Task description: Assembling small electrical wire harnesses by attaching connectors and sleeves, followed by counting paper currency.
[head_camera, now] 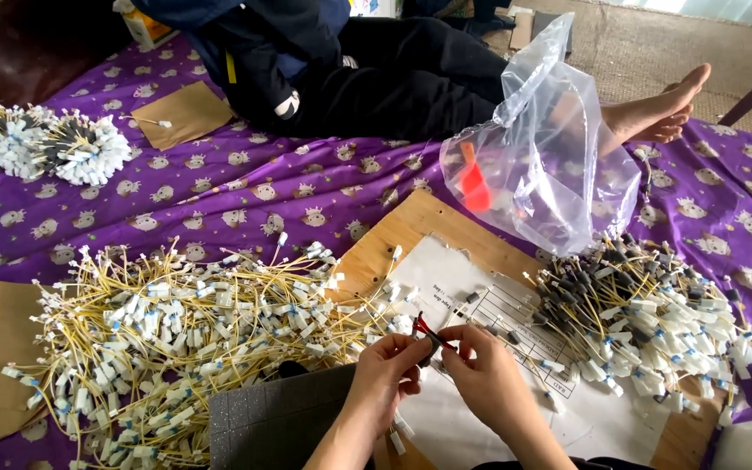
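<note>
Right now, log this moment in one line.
left hand pinching small dark part | right hand on same part | yellow wire pile at left

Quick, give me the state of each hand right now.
Left hand: closed, pinching a small dark sleeve with red tip.
Right hand: closed, fingers pinching the same piece from the other side.

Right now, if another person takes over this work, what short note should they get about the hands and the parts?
Left hand and right hand meet over the printed sheet; together they pinch one small dark piece with red ends.
Loose heap of yellow wires with white connectors lies to the left on the purple cloth.
Heap with dark sleeves lies to the right, by the clear plastic bag.
Two tied bundles sit far left.
A seated person is opposite.
How many pieces are finished cannot be told.
</note>
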